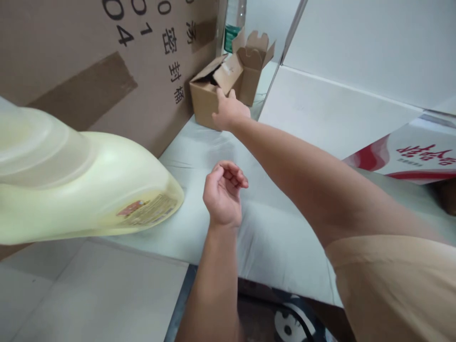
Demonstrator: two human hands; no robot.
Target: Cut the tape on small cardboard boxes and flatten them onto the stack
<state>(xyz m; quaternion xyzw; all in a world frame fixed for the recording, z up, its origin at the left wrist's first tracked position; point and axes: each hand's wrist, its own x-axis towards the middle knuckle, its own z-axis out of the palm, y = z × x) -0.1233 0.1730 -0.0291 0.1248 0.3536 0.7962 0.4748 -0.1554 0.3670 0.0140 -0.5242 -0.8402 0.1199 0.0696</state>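
Diffuse light brightens the white panel (370,42) at two o'clock and dims over the large carton (71,38) at ten, laying faint shadows on the central pale cover (274,232), while the yellow bottle (117,166) at nine looks soft-focused.

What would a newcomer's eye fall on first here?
Probably the pale yellow bottle, large at the left edge. Next, the right hand, at a small box beside the big printed box. The left hand, half curled, is near the picture's middle.
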